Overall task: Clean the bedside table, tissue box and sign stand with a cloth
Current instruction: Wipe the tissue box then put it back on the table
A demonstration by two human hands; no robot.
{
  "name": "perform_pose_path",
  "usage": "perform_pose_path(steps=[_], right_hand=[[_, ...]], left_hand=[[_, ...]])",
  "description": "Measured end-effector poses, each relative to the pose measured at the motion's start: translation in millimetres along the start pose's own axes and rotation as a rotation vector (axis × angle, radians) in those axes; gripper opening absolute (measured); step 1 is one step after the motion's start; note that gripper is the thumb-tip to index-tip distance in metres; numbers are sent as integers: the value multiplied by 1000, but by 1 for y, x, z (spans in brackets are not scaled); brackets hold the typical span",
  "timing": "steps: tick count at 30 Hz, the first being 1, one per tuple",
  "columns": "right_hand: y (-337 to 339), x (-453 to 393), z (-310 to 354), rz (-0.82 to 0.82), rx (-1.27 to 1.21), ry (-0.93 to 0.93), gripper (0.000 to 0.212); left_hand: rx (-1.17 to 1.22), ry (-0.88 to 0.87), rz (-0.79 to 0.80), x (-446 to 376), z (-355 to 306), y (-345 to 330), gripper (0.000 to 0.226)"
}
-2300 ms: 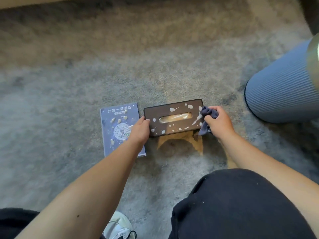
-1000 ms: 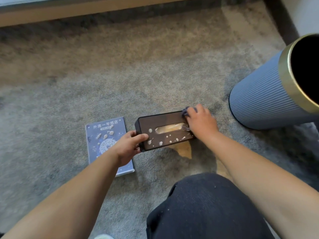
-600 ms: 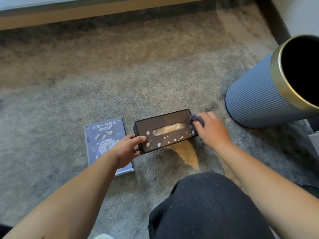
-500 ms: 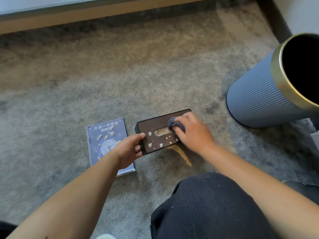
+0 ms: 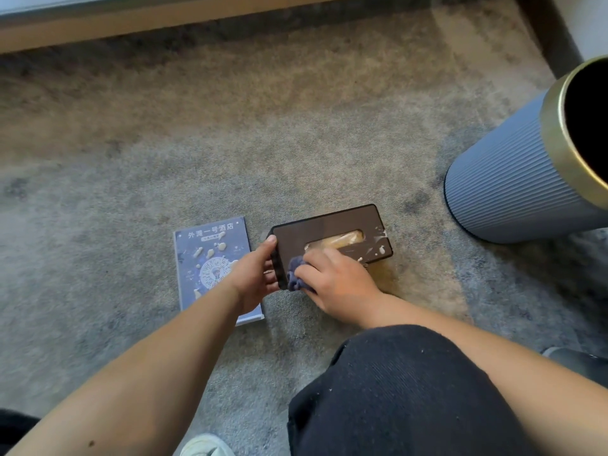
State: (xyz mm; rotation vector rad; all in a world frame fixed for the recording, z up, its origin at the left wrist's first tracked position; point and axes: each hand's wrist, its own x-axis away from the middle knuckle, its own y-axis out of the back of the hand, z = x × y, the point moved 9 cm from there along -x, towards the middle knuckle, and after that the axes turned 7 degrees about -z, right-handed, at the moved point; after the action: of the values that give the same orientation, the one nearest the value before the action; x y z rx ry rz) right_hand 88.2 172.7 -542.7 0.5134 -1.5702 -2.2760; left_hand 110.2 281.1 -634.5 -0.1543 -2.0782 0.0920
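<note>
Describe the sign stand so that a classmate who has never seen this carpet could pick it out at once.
Start at the big ribbed blue bin on the right and go left across the grey carpet, past the dark brown tissue box. Just beyond it the sign stand lies flat. It alone is blue, printed with white characters and a round emblem, and dotted with pale splatters.

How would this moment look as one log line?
left hand steadies tissue box | right hand wipes its top, cloth | sign stand spotted
</note>
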Motion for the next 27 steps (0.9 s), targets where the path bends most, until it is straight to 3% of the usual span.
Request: perform_pose_path(steps=[10,16,19,22,27], right_hand=[[2,-6,14,-90,3,-13,31],[2,10,-10,-140,17,-98,25],[2,31,-55,-138,14,-256,20],[14,64,-121,-129,112,-531,19],[19,97,-195,11,145,-898,26]], left_hand=[[-62,-2,46,3,-3,-7,41],[-71,-97,-94,-1,-8,-4,40],[-83,-135,-144,-1,-11,-1,39],[-99,-145,-147,2,-12,-1,33],[-118,-110,-145,7,-14,-4,38]])
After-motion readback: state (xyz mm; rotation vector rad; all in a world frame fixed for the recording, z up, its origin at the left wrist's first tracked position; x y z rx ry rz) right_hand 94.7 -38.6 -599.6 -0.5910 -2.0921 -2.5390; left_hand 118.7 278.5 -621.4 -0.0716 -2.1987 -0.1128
